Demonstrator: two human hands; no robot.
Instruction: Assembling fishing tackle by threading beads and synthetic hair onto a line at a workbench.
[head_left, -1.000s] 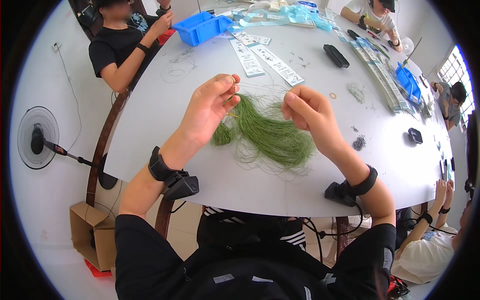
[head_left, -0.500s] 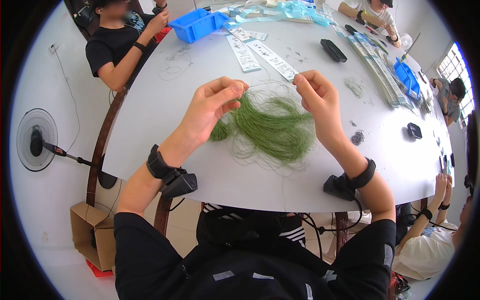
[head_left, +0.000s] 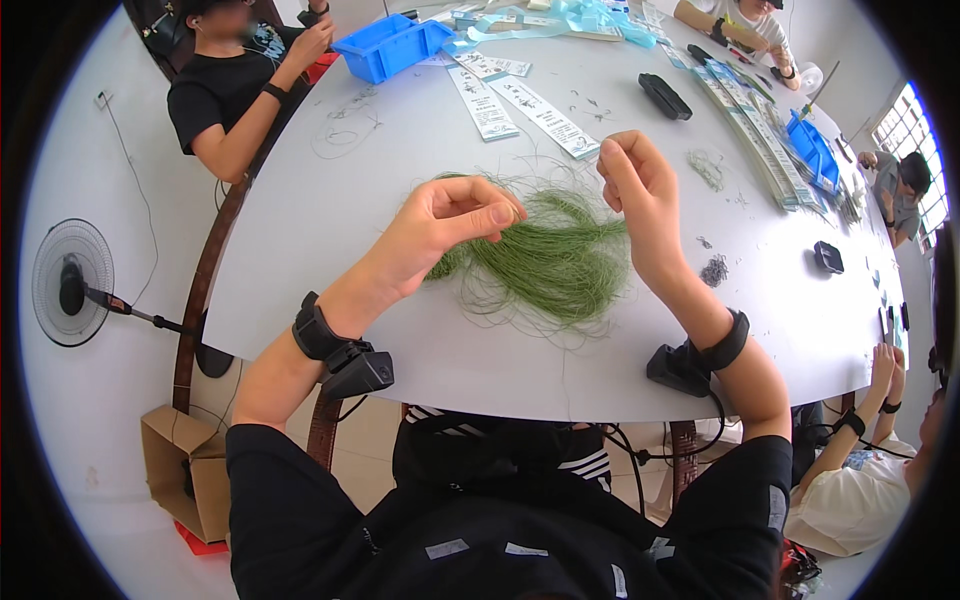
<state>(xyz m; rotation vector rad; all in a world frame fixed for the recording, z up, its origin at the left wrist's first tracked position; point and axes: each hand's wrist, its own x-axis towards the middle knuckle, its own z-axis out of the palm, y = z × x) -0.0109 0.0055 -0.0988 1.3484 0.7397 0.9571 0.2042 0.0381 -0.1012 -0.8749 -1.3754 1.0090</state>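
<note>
A loose bundle of thin green line [head_left: 555, 265] lies on the white table [head_left: 420, 360], its strands fanning out and tangling at the edges. Over its left part my left hand [head_left: 455, 225] is closed in a pinch, thumb against index finger. Whatever sits at those fingertips is too small to make out. Higher and to the right, my right hand [head_left: 640, 195] is pinched too, beside the bundle's right end. Its fingertips hide what they hold, if anything. Right of that hand is a small heap of tiny dark pieces [head_left: 714, 270].
Printed paper strips [head_left: 545, 115] lie beyond the bundle. Blue bins [head_left: 385, 50] [head_left: 812, 152], a black tray [head_left: 665, 97], a small black box [head_left: 828, 258] and stacked long packs [head_left: 755, 130] stand farther off. Co-workers sit around the table; a fan [head_left: 73, 282] is at left.
My left hand has moved right and slightly down over the bundle. My right hand has risen a little. The fine line seen stretched between the fingertips no longer shows clearly.
</note>
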